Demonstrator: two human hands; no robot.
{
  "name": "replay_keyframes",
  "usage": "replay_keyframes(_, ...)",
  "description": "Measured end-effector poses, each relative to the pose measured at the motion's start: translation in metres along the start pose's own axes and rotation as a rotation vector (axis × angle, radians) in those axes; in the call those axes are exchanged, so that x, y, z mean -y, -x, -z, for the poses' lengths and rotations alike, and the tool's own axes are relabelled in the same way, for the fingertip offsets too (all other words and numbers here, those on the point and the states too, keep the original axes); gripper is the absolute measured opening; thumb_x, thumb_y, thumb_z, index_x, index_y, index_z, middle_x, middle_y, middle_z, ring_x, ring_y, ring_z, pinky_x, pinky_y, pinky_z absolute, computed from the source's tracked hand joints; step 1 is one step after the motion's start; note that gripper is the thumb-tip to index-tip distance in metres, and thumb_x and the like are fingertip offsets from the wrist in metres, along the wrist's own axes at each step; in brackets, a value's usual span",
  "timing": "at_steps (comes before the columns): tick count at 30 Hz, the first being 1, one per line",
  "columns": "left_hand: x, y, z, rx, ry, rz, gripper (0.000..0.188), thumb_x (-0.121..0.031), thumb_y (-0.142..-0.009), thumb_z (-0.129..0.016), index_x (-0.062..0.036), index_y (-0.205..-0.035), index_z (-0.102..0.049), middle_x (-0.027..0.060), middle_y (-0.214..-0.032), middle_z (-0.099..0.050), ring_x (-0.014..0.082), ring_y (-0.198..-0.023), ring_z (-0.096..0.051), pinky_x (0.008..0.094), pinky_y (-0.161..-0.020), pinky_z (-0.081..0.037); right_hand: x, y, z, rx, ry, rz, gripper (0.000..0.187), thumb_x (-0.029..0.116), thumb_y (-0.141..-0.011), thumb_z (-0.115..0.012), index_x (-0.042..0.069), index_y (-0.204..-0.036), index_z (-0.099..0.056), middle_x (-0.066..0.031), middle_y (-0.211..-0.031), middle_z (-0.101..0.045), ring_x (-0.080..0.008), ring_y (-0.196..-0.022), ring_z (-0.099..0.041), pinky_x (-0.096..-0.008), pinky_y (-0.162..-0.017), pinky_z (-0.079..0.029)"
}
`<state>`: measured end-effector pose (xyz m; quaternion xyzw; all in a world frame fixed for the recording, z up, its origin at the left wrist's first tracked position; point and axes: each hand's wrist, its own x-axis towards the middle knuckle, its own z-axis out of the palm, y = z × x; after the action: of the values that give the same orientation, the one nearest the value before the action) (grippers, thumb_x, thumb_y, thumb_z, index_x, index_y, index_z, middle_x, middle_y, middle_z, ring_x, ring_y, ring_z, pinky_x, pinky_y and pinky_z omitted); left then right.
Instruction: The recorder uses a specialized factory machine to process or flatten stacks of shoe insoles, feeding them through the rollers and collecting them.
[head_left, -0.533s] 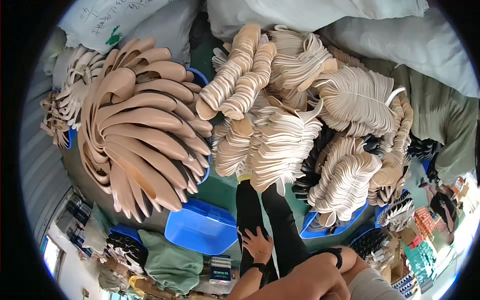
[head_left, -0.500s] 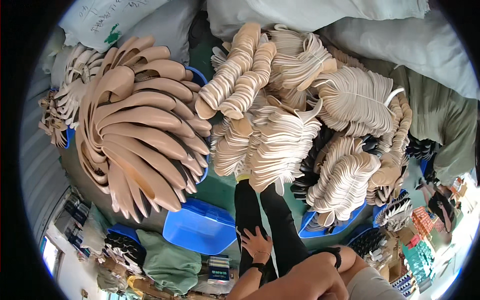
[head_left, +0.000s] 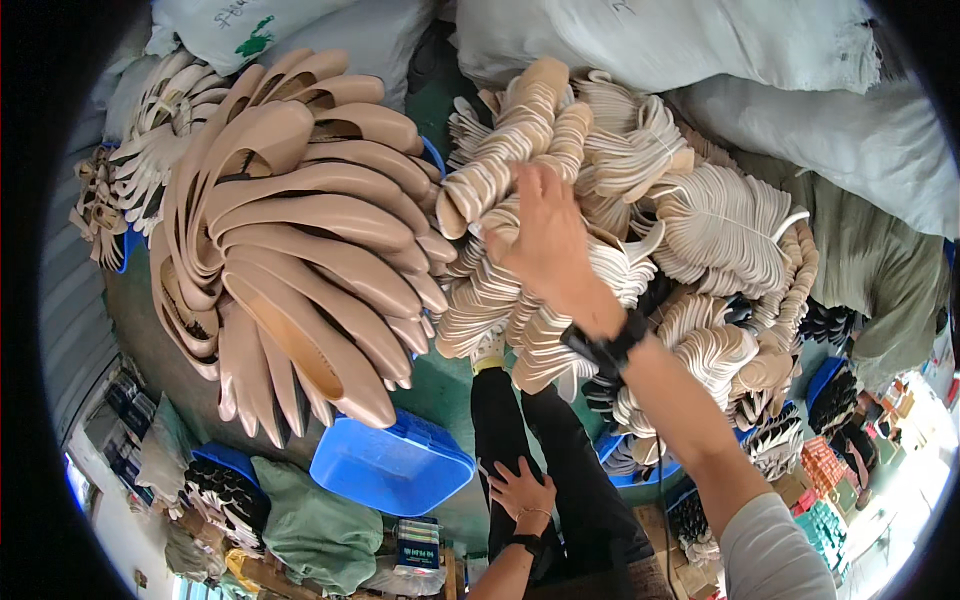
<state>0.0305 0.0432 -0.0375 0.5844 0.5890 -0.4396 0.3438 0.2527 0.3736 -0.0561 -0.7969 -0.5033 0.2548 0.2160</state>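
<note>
My right hand reaches over bundles of pale shoe insoles, thumb and fingers apart, nearest a beige insole stack. Whether its fingertips touch that stack I cannot tell; a white insole bundle lies partly hidden under the wrist. Fingers spread, my left hand rests flat on my black trouser leg and holds nothing. To the left, a big fanned heap of glossy beige shoes with black undersides bulges over a mostly hidden blue tub.
A blue bin stands on the green floor beside my legs. More insole bundles are piled at the right. Large white sacks line the back, and a green cloth lies at lower left.
My right arm has swung from near my body out over the insole bundles. The left hand stays on my leg. The view has shifted slightly.
</note>
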Motion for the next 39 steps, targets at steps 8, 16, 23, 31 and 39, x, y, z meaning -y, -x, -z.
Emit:
replay_keyframes(8, 0.01, 0.001, 0.002, 0.013, 0.044, 0.075, 0.064, -0.041, -0.072, -0.063, -0.0201, -0.13, -0.046, 0.0213, -0.141, -0.03, 0.0474, -0.123, -0.034, 0.0543, -0.096, -0.031, -0.016, -0.043, -0.076, 0.059, 0.467, 0.059, 0.064, 0.028, -0.054, -0.08, 0.021, -0.113, -0.059, -0.015, -0.13, -0.039, -0.0387, -0.123, -0.034, -0.0536, -0.091, -0.038)
replay_keyframes(16, 0.002, 0.011, 0.001, -0.067, 0.081, 0.065, 0.063, -0.04, -0.07, -0.067, -0.0179, -0.127, -0.049, 0.0205, -0.138, -0.032, 0.0445, -0.123, -0.032, 0.0539, -0.096, -0.03, -0.093, -0.018, 0.027, -0.071, -0.099, 0.199, 0.052, 0.01, -0.05, -0.078, 0.013, -0.1, -0.062, -0.0138, -0.121, -0.047, -0.0364, -0.116, -0.043, -0.0417, -0.098, -0.037)
replay_keyframes(23, 0.011, 0.02, 0.038, -0.344, 0.359, -0.02, 0.052, -0.046, -0.073, -0.064, -0.0148, -0.114, -0.06, 0.0129, -0.131, -0.044, 0.0337, -0.118, -0.043, 0.0508, -0.098, -0.031, -0.03, 0.095, 0.241, 0.003, -0.459, 0.254, 0.052, 0.017, -0.052, -0.079, 0.007, -0.099, -0.06, -0.0183, -0.13, -0.043, -0.033, -0.122, -0.04, -0.0435, -0.103, -0.027)
replay_keyframes(31, -0.012, 0.108, 0.303, 0.609, 1.471, -0.722, 0.069, -0.059, -0.091, -0.038, -0.0094, -0.14, -0.034, 0.0097, -0.145, -0.034, 0.0296, -0.132, -0.034, 0.0432, -0.106, -0.028, 0.081, 0.32, 0.458, 0.001, -0.789, 0.252, 0.036, 0.03, -0.056, -0.075, 0.011, -0.087, -0.073, -0.019, -0.126, -0.045, -0.0384, -0.122, -0.039, -0.048, -0.1, -0.032)
replay_keyframes(39, -0.018, 0.231, 0.315, 0.74, 0.661, -1.073, 0.067, -0.055, -0.091, -0.038, -0.009, -0.14, -0.034, 0.0099, -0.144, -0.035, 0.0291, -0.131, -0.035, 0.042, -0.105, -0.029, 0.191, 0.558, 0.501, -0.266, -0.913, 0.246, 0.057, 0.031, -0.062, -0.082, 0.004, -0.109, -0.065, -0.0246, -0.134, -0.041, -0.042, -0.126, -0.037, -0.0477, -0.103, -0.031)
